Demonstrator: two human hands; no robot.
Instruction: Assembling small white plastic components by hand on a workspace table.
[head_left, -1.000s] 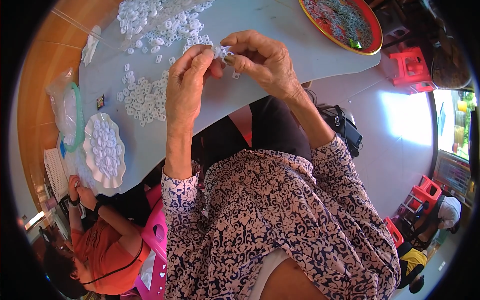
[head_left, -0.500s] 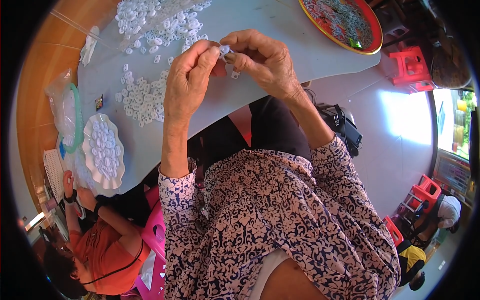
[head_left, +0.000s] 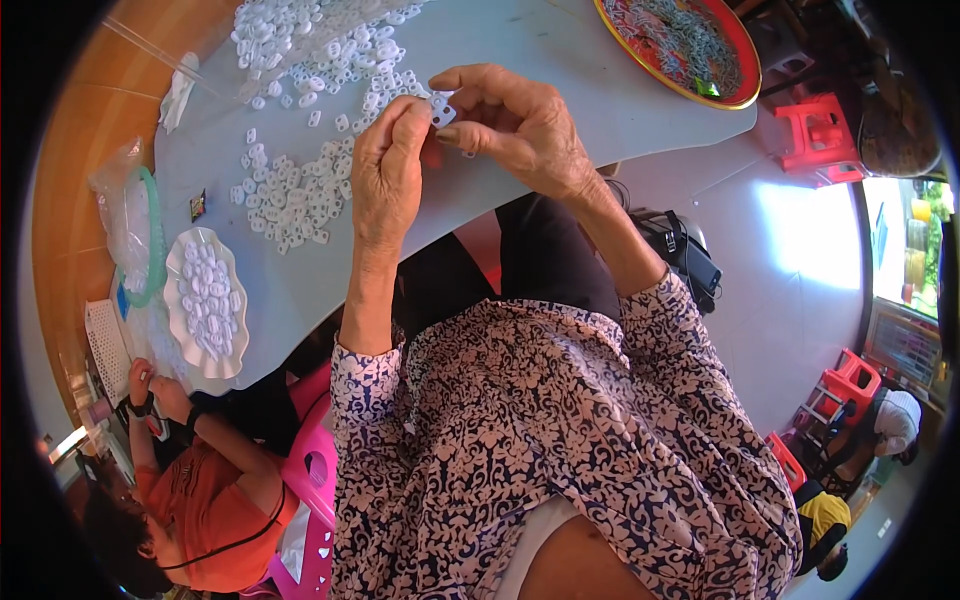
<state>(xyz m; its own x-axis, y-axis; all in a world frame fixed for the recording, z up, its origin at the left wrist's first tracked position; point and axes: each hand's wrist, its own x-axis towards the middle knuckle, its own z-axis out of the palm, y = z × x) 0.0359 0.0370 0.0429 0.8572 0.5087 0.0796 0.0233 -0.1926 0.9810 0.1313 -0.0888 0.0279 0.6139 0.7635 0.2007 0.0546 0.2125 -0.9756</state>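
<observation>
Above the table's near edge, my left hand [head_left: 388, 165] is closed in a pinch with its thumb on top. A small white plastic piece with holes [head_left: 442, 112] shows at its fingertips; the fingers partly cover it. Just to the right, my right hand [head_left: 525, 128] is open, index finger and thumb apart around that piece without visibly closing on it. Another white bit shows below the right thumb, mostly hidden. Left of my hands lies a loose spread of small white plastic pieces with holes [head_left: 290, 200]. A larger heap of white oval pieces [head_left: 275, 45] sits farther back.
A scalloped white dish [head_left: 238, 350] of white pieces stands at the left of the grey table [head_left: 560, 60]. At the back right is a red tray [head_left: 752, 80] with many small grey metal parts. A person in orange [head_left: 220, 500] sits at left. Red stools [head_left: 815, 135] stand right.
My right finger and thumb have parted and moved slightly off the piece. My left hand has shifted a little right, its fingers more closed.
</observation>
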